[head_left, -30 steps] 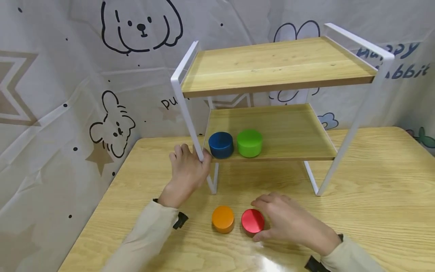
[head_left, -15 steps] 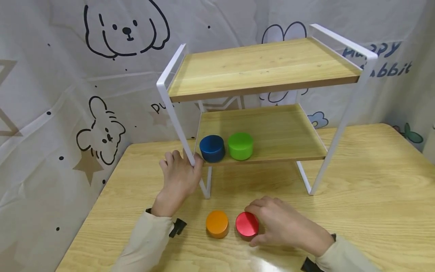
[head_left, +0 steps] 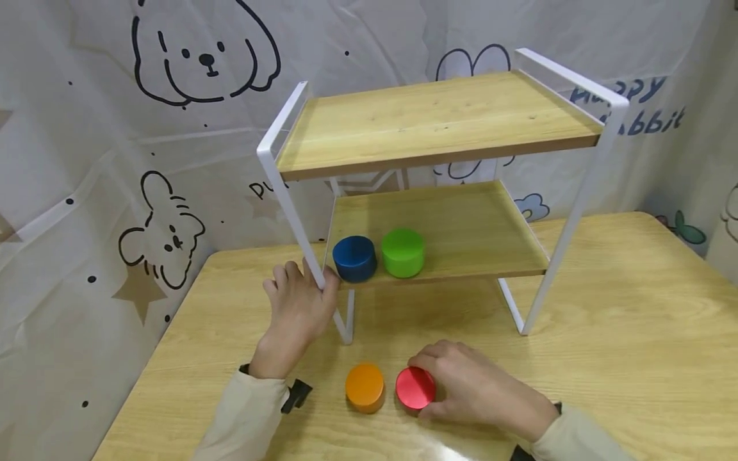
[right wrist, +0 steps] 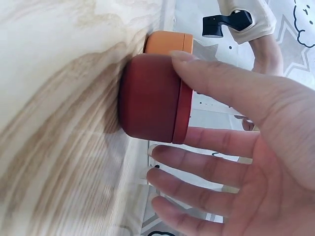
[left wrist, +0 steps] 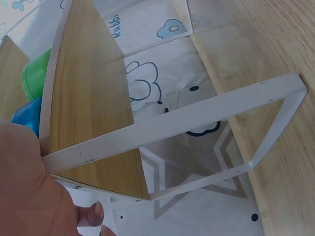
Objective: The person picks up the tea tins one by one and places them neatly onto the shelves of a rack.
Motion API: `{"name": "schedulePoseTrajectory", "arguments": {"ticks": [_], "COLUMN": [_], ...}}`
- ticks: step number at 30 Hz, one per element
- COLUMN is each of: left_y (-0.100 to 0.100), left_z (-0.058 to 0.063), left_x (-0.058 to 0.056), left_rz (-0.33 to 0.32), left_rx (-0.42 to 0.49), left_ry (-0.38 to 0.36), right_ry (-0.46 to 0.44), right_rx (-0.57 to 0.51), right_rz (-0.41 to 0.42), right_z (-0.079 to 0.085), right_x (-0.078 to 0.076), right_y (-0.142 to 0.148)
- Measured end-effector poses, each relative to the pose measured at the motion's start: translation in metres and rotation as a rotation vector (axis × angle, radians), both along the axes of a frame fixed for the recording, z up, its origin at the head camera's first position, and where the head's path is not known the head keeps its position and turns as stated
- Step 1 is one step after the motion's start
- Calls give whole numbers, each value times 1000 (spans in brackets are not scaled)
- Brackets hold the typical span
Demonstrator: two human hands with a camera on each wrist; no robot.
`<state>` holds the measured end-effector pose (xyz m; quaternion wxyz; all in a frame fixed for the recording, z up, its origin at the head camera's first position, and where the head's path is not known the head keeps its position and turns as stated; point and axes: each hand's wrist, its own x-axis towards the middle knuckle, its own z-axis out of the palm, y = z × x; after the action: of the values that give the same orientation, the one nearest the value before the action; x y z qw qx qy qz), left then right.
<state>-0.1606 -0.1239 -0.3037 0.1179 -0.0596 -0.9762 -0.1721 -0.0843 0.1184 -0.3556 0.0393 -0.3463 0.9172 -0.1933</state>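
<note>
At the front left post of a two-tier shelf [head_left: 444, 121], my left hand [head_left: 300, 301] grips the white frame at the height of the lower board. Down on the table, my right hand [head_left: 469, 384] has thumb and index finger at opposite sides of a small red lidded tin [head_left: 415, 387]. The right wrist view shows the tin [right wrist: 152, 98] resting on the wood, with the other fingers spread out beside it. An orange tin [head_left: 365, 387] stands just left of the red one. On the lower board, a blue tin [head_left: 354, 259] and a green tin [head_left: 403, 253] stand side by side at the left.
The wooden table [head_left: 634, 333] runs under the shelf and out to both sides. A printed cloth [head_left: 86, 211] hangs behind and to the left. The shelf's right front leg [head_left: 559, 256] stands beyond my right hand.
My right hand has drawn in on the red tin, its thumb and fingers now at the sides. The left hand keeps its hold on the shelf. The head view has shifted slightly.
</note>
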Motion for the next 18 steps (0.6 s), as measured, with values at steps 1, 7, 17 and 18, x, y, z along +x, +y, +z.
{"name": "schedulePoseTrajectory", "arguments": {"ticks": [1,7,17,18], "left_y": [0,-3,-2,-1], "left_z": [0,-1,-4,-4], "left_x": [0,0,1,1], "left_rz": [-2,-13,4,1], "left_rx": [2,19,33,34], "left_ry": [6,17,-4,-1], "right_ry": [-5,-15,-3,0], "right_rx": [-8,-20,-9,-6], "right_rz": [2,9,22,18], "right_z": [0,-3,-8,-8], "right_x": [-1,-3,-4,-4], "right_y": [0,-1,-1,0]}}
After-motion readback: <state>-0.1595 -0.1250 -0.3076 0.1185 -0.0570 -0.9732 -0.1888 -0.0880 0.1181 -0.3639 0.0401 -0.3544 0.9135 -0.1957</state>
